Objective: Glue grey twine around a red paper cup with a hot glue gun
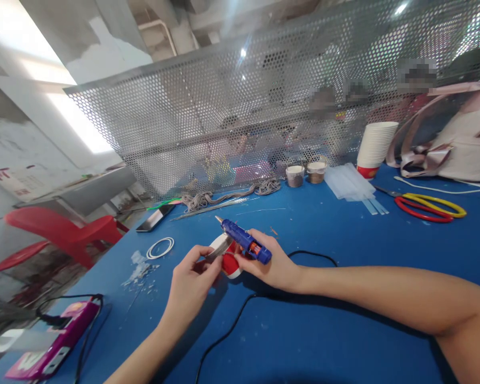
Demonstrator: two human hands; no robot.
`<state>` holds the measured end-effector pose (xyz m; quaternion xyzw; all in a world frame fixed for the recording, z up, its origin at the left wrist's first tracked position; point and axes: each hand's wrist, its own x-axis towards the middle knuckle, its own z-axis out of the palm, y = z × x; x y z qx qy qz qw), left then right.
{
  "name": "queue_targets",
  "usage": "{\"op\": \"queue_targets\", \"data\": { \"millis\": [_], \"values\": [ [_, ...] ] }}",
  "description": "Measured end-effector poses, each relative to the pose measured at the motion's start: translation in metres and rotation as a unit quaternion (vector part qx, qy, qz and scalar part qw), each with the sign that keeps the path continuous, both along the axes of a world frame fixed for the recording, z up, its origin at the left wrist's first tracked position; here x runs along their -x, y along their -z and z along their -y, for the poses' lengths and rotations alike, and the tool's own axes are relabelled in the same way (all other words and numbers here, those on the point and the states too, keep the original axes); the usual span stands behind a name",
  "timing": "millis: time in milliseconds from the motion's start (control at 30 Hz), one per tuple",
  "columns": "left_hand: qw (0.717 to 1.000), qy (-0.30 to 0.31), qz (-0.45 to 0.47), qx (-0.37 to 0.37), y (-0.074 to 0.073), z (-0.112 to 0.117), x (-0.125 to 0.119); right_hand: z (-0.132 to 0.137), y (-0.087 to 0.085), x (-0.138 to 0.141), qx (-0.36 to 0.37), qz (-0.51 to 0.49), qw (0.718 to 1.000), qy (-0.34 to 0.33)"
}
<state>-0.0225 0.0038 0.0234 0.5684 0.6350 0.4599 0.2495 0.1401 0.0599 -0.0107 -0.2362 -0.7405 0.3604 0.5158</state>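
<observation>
My left hand [196, 274] is closed on the side of a red-and-white paper cup [231, 265], which lies tilted above the table. A grey band of cord runs around part of the cup near its rim. My right hand [270, 261] holds a blue glue gun [244, 239], its nozzle pointing up and to the left, while its fingertips also touch the cup. A black cable [228, 330] trails over the table below my hands. How the right fingers wrap the glue gun's handle is partly hidden.
On the blue table [336, 330] lie grey cord [202, 201], a phone [155, 218], a white ring [160, 248], scissors [428, 206] and plastic sheets [350, 183]. Stacked cups [376, 149] and two wrapped cups [295, 176] stand along a perforated metal screen [192, 117]. A pink power strip [58, 341] sits front left.
</observation>
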Motion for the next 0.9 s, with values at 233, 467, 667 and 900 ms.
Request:
{"op": "queue_targets", "data": {
  "millis": [233, 467, 667, 900],
  "values": [
    [1.000, -0.003, 0.015, -0.018, 0.002, -0.004, 0.002, 0.009, 0.001, 0.001, 0.018, -0.001, 0.998, -0.053],
    [0.998, -0.020, 0.017, -0.053, 0.002, -0.004, 0.008, 0.011, -0.008, -0.006, 0.012, -0.021, 0.999, -0.022],
    [0.993, -0.033, -0.024, -0.115, 0.004, -0.010, 0.016, 0.007, -0.002, -0.010, 0.079, 0.032, 0.996, -0.025],
    [0.991, -0.027, -0.038, -0.127, 0.007, -0.012, 0.020, 0.010, 0.002, -0.007, 0.078, 0.053, 0.995, -0.040]
  ]
}}
